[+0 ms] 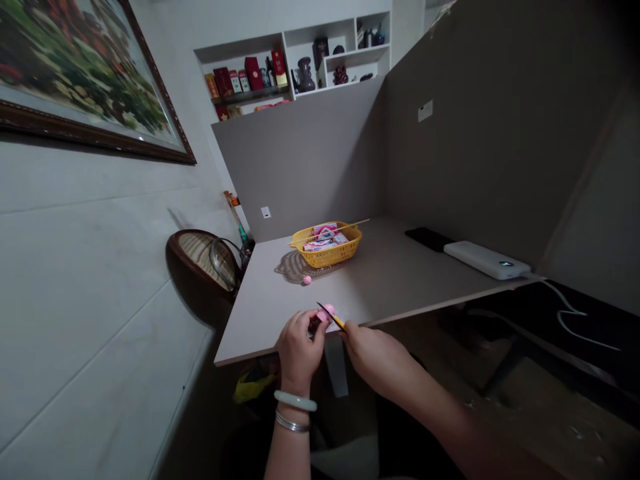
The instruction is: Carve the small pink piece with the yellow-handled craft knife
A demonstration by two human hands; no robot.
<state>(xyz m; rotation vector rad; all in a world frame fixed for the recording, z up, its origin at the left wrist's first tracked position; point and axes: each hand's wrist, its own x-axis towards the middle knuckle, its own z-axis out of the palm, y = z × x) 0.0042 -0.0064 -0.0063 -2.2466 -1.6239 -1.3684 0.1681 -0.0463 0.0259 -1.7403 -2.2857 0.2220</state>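
item, left hand [300, 347]: fingers closed round a pink lump [323, 316], by the near edge of the tabletop [260, 300]; whether lump rests or is raised, cannot tell.

item, right hand [373, 350]: fingers clasping a yellow-handled tool [339, 322], dark and narrow toward its pointed end.

relation of note: lump lies just ahead and to the left of the right fingers, within the left; the left hand is the nearer, in contact. tool's long axis runs slantwise, forward and leftward from the right fingers, crossing the lump in view; contact unclear.

item, pink ball [307, 280]: loose on the tabletop, beyond both hands.

item, yellow basket [334, 256]: farther back, holding packets [320, 244]; thin stick [357, 223] laid across its rim.
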